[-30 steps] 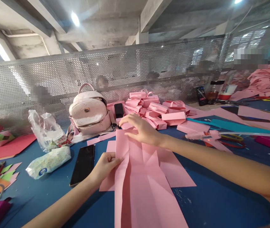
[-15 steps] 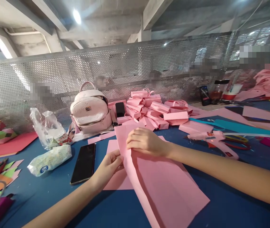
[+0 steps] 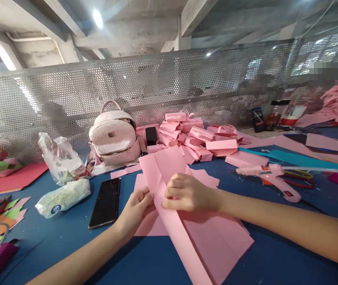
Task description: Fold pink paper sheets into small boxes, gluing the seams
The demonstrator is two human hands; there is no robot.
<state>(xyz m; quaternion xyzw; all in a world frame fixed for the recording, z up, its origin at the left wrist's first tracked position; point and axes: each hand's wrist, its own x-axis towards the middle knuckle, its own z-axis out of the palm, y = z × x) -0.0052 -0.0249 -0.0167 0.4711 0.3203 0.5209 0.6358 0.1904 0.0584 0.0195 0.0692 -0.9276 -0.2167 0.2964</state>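
A large sheet of pink paper (image 3: 216, 241) lies at a slant between my hands, its left side folded over in a long strip. My left hand (image 3: 139, 206) pinches the left edge of that fold between thumb and fingers. On top of the fold, the curled fingers of my right hand (image 3: 188, 193) grip or press the paper's edge; its fingertips are partly hidden. Beneath it, another pink sheet (image 3: 147, 225) rests on the blue table (image 3: 127, 261).
Left of my hands are a black phone (image 3: 105, 202), a tissue pack (image 3: 63, 198) and a plastic bag (image 3: 60, 158). A pale pink backpack (image 3: 113, 138) and a heap of folded pink paper pieces (image 3: 192, 134) stand behind. A pink glue gun (image 3: 272, 176) lies to the right.
My right hand has moved down along the fold toward me, its fingers now more curled. The folded strip lies flatter over the sheet. My left hand stays at the edge.
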